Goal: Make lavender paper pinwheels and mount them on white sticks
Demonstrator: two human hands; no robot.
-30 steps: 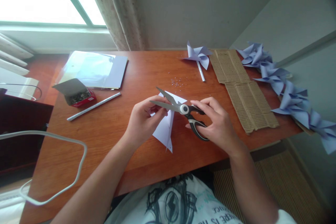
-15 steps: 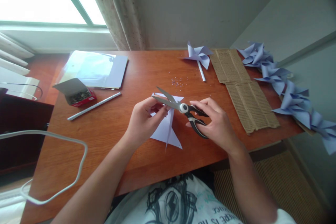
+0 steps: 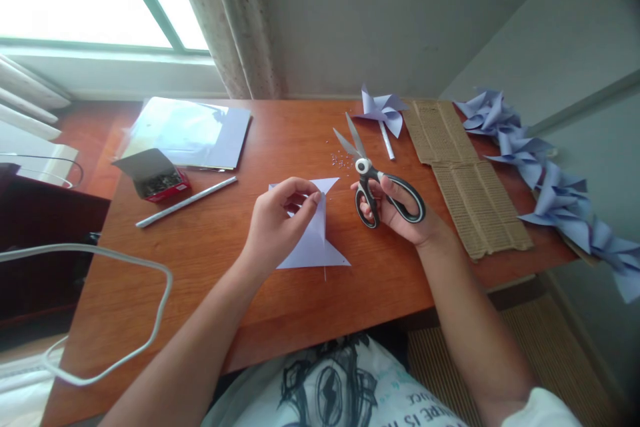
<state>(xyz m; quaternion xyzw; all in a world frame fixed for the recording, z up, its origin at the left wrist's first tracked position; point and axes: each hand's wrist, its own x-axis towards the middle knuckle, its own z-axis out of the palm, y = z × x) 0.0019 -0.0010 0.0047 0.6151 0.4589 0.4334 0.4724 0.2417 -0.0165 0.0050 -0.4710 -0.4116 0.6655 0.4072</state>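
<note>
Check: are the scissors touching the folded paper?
Apart. The head view shows bare table between the scissors in the right hand and the paper.

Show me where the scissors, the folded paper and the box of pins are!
scissors [image 3: 363,166], head view, on the white pivot.
folded paper [image 3: 311,247], head view, on its lower flap.
box of pins [image 3: 161,183], head view, on the pins inside.

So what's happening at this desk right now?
A person seated at a wooden desk is working with pale lilac paper. The left hand pinches a folded, partly cut paper square lying on the desk. The right hand holds open scissors beside it, blades pointing away and clear of the paper. One finished pinwheel lies at the far edge, and more pinwheels line the right side.
</note>
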